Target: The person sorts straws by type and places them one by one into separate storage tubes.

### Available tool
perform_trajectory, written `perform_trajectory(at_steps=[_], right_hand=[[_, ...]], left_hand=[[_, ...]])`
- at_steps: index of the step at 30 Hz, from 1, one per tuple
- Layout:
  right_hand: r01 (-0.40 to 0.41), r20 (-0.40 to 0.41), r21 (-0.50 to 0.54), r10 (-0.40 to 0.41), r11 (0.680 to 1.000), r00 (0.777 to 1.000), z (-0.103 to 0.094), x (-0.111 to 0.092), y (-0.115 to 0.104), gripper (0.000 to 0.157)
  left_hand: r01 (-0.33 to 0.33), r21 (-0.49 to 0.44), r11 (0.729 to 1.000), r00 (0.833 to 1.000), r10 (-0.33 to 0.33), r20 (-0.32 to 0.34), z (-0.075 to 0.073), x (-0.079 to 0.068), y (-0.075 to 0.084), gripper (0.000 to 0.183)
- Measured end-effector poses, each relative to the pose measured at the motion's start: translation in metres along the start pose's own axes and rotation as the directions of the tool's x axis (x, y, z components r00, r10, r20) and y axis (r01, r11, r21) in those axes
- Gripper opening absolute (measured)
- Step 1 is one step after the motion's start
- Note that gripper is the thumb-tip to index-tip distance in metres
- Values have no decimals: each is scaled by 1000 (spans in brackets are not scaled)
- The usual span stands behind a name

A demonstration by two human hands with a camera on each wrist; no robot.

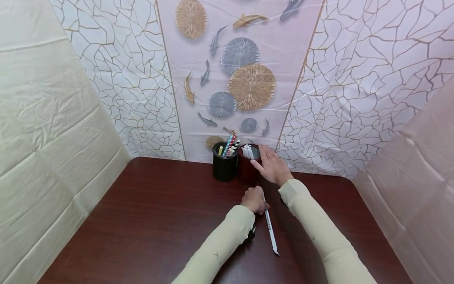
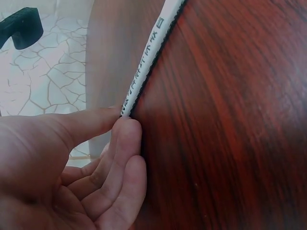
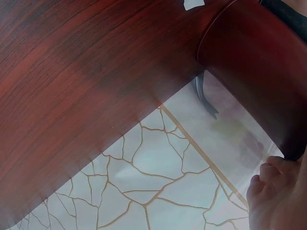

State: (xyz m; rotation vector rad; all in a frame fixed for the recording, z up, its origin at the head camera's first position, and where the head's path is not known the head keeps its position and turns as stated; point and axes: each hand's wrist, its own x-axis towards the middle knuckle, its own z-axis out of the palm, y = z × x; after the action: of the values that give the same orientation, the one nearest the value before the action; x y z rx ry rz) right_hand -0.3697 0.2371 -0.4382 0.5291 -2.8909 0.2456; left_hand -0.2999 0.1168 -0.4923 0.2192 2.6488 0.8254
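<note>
My left hand pinches one end of a thin white paper-wrapped straw between thumb and fingers. Dark printed characters run along the wrapper in the left wrist view. Its other end points toward the table's near side. My right hand holds a dark red cup at its upper part, thumb across the front and fingers by the far right rim. White paper pieces stick up inside that cup. In the right wrist view, curled fingers meet the cup's rim.
A black cup stands just left of the red one, holding several striped and dotted paper straws. Both are near the back edge of the dark wood table. A patterned cloth hangs behind, with pale cloth walls at both sides.
</note>
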Motion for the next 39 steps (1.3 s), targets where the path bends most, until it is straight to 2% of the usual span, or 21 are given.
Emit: perform_trajectory(at_steps=[1, 4, 7, 8, 15, 22, 30, 39], right_hand=[[1, 0, -3, -1, 1000, 1000, 0, 0, 0, 84], [-5, 7, -9, 6, 1000, 1000, -1, 0, 0, 84], [-14, 10, -10, 14, 1000, 1000, -2, -1, 0, 85], [-16, 10, -9, 16, 1000, 1000, -2, -1, -1, 85], [-15, 16, -14, 15, 1000, 1000, -2, -1, -3, 85], [-20, 14, -6, 20, 1000, 1000, -2, -2, -2, 86], [-14, 2, -11, 14, 1000, 1000, -1, -1, -2, 85], [-15, -11, -9, 15, 1000, 1000, 1, 0, 0, 85]], left_hand=[[2, 12, 1000, 1000, -2, -13, 4, 5, -1, 31], [10, 35, 999, 1000, -9, -27, 7, 7, 1, 31], [11, 40, 999, 999, -9, -36, 8, 5, 3, 32], [18, 30, 999, 999, -17, -32, 5, 1, 5, 33], [89, -60, 994, 995, -91, -39, 6, 4, 2, 25], [88, -118, 989, 995, -93, -37, 7, 6, -1, 20], [77, -221, 972, 997, -73, 25, 3, 9, -11, 23], [83, -327, 942, 996, -75, 39, -4, 5, -17, 22]])
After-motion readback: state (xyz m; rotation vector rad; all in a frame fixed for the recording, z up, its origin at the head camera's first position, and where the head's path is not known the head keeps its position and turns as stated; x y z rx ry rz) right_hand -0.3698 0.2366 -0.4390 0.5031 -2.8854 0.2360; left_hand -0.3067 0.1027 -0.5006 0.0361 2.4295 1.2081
